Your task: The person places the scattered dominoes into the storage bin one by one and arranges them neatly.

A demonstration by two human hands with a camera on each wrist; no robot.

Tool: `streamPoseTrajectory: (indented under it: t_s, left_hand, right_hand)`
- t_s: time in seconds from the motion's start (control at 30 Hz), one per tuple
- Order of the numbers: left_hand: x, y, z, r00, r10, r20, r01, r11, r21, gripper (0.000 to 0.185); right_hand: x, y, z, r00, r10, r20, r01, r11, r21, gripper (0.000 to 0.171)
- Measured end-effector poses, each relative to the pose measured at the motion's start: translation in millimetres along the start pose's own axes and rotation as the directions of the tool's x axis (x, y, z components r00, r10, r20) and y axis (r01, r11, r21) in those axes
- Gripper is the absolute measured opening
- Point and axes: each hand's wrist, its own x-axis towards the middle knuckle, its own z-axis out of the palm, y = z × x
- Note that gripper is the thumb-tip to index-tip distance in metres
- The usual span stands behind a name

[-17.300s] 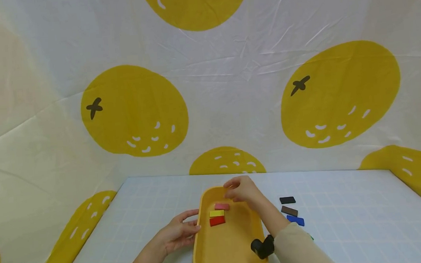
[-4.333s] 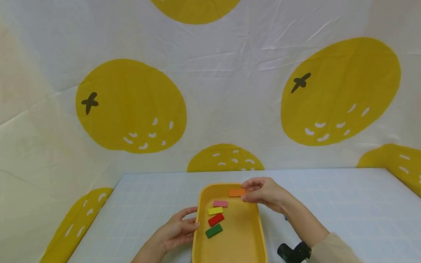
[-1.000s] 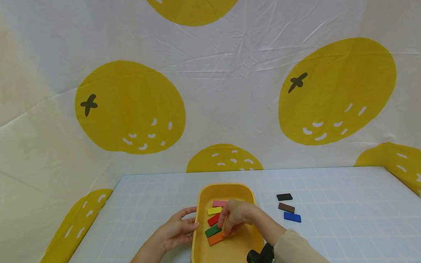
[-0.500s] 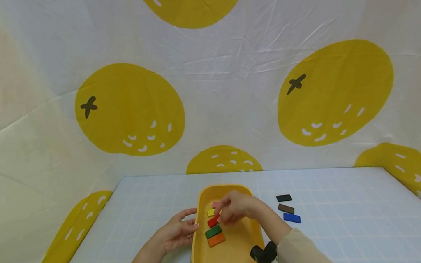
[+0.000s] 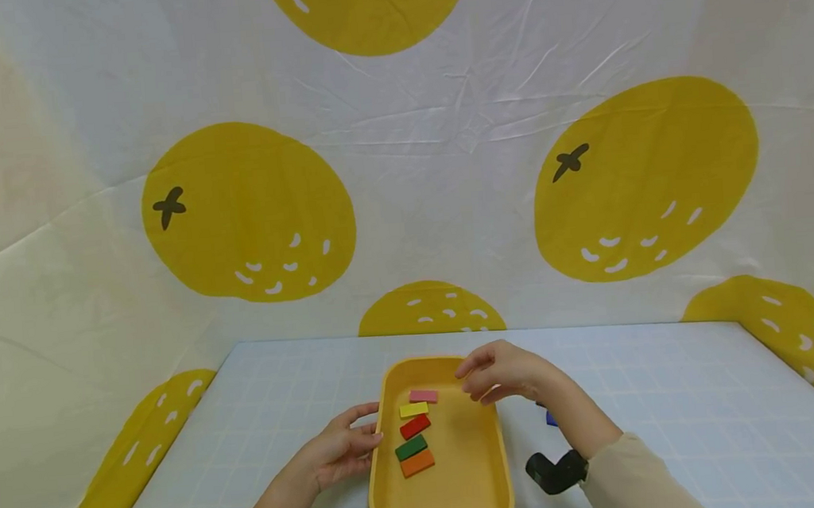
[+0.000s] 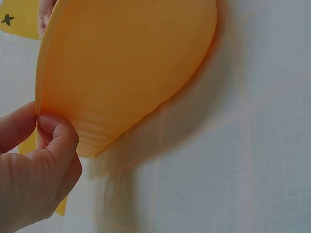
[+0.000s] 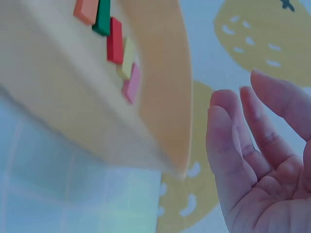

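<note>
A yellow-orange tub (image 5: 461, 489) stands in the middle of the head view. My left hand (image 5: 340, 453) holds its left side; in the left wrist view, thumb and finger (image 6: 60, 138) pinch the rim. Along the tub's left half lie domino-like blocks: pink (image 5: 423, 396), yellow (image 5: 414, 410), red (image 5: 415, 426), green (image 5: 411, 447) and orange (image 5: 418, 464). Over the tub's far right rim hovers my right hand (image 5: 508, 372), fingers loosely bent. The right wrist view shows nothing between those fingers (image 7: 223, 141).
On the table right of the tub, a blue block (image 5: 551, 418) peeks out from behind the right forearm, which hides most of that spot. A black wrist camera (image 5: 557, 473) sits on the right wrist. A fruit-print cloth (image 5: 446, 203) hangs behind the table.
Since the oldest frame, the green and orange blocks have come into the tub. In the last second my right hand has left the blocks and moved up and right. The left hand stays put.
</note>
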Motion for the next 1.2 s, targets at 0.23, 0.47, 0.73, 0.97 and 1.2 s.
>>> streamPoseTrajectory:
  t_s: [0.23, 0.47, 0.73, 0.97, 1.2]
  left_hand:
    - [0.7, -0.2, -0.5, 1.000, 0.001, 0.003, -0.001, 1.000, 0.004, 0.061]
    - [0.7, -0.3, -0.6, 1.000, -0.005, 0.012, 0.005, 1.000, -0.007, 0.061]
    - [-0.2, -1.1, -0.8, 1.000, -0.016, 0.002, 0.016, 1.000, 0.001, 0.061]
    - [0.3, -1.2, -0.7, 1.000, -0.015, 0.003, 0.015, 1.000, 0.002, 0.062]
    - [0.5, -0.1, -0.8, 1.000, -0.014, 0.015, 0.014, 1.000, -0.002, 0.062]
  right_hand:
    - [-16, 9, -28, 0.999, 0.019, -0.044, -0.020, 0.999, -0.028, 0.035]
    - [-32, 22, -49, 0.996, 0.020, -0.084, -0.023, 0.999, -0.036, 0.031]
    - [-52, 39, -67, 0.994, -0.002, -0.108, -0.003, 0.999, -0.040, 0.036]
    - [-64, 62, -81, 0.991, 0.036, -0.127, -0.039, 0.999, -0.018, 0.041]
    - [-72, 85, -88, 0.981, 0.094, -0.171, -0.096, 0.995, -0.002, 0.042]
